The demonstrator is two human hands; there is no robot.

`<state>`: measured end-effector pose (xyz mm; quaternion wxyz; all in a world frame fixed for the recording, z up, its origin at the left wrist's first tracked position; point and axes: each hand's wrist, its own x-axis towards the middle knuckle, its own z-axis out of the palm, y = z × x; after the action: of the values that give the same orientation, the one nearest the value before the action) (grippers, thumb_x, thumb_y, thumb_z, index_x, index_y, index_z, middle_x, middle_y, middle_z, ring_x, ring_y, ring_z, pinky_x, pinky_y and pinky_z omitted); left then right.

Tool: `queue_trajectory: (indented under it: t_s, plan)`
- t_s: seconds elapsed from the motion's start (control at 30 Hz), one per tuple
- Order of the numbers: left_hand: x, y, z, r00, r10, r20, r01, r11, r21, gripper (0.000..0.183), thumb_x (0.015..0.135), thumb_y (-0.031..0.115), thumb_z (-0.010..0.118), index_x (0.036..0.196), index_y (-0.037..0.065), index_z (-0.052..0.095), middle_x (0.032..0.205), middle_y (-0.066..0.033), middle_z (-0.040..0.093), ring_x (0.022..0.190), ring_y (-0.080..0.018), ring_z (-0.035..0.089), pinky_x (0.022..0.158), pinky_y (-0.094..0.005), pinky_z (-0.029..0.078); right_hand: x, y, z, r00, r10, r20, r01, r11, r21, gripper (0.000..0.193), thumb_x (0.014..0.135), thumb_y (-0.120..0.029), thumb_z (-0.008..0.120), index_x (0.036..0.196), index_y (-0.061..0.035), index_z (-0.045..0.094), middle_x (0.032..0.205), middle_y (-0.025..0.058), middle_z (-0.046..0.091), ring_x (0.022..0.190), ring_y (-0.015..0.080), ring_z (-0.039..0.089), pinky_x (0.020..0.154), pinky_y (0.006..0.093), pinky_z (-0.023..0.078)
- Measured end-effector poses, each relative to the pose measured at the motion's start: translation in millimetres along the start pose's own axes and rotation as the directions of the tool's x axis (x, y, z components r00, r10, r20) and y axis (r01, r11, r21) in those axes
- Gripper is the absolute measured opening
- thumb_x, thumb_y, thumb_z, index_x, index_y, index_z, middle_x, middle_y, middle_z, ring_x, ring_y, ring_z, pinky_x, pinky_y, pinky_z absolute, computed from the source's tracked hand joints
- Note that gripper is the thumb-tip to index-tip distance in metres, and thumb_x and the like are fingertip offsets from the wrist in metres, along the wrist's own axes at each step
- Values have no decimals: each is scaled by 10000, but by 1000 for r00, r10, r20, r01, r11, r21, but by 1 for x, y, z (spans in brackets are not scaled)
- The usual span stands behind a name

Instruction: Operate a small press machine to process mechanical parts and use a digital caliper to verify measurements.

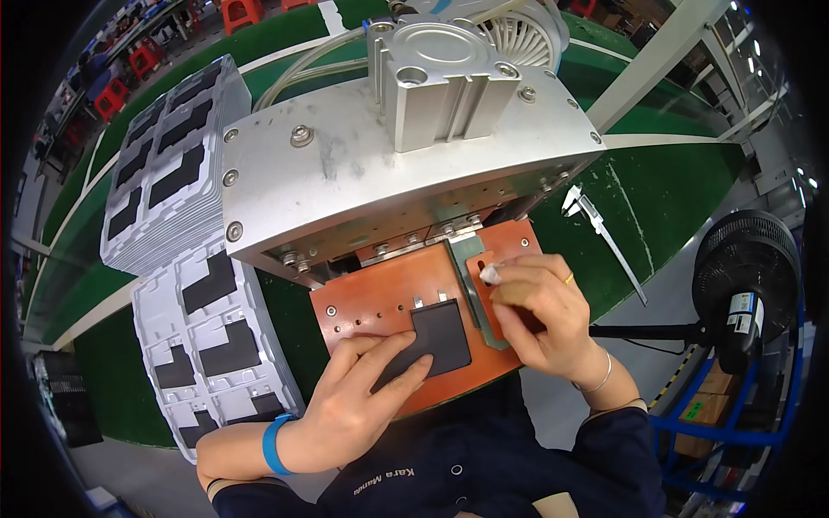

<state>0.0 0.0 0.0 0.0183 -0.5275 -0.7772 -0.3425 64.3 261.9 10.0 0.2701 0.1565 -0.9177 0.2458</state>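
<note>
A flat black L-shaped pouch cell [443, 341] with two small metal tabs lies on the orange fixture plate [371, 298]. My left hand [350, 401] holds its left part, fingers and thumb pressed on the black surface and covering some of it. Over the plate's right side, my right hand [548, 315] is closed in a pinch. At its fingertips shows a small white wad [490, 274], whose material I cannot make out. Below that hand, a greenish strip [471, 289] and a smaller orange block [477, 266] sit on the plate.
A metal press [414, 186] with a cylinder on top stands just beyond my hands. At left are a stack of white trays [164, 224] and a nearer tray [173, 401] with black cells. Calipers [609, 237] lie at right, near a black fan [747, 268].
</note>
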Motion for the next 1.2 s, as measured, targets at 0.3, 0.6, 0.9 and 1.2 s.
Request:
queue_trajectory:
  t_s: [0.3,0.6,0.9,1.2]
  plan:
    - [23,-12,1,997,-21,-79,23,999,29,371,714,39,811,1078,17,742,1184,-173,645,948,-298,564,803,-351,512,-1,-3,-1,988,-49,146,45,999,28,264,759,-155,807,1000,-85,724,1175,57,658,1064,249,601,851,351,510]
    - [38,-22,2,995,-41,-95,46,998,53,371,704,62,827,1065,28,750,1182,-157,654,951,-291,564,823,-354,494,2,-1,-4,949,-72,306,81,997,-18,415,803,-262,779,1165,-78,695,1287,56,613,1176,240,564,966,403,473]
    - [37,-22,3,993,-90,-74,94,995,43,362,715,84,833,1069,50,762,1191,-155,666,977,-283,564,841,-344,492,2,-2,-5,923,-40,382,55,998,-29,452,824,-302,766,1214,-89,682,1344,40,602,1217,220,556,1027,400,431]
    - [38,-24,2,992,-104,-76,105,994,17,364,691,96,844,1047,52,782,1183,-151,670,952,-265,566,821,-341,493,0,-4,-2,922,-30,387,67,994,-84,448,815,-345,763,1188,-105,706,1344,27,612,1208,196,573,1082,433,384]
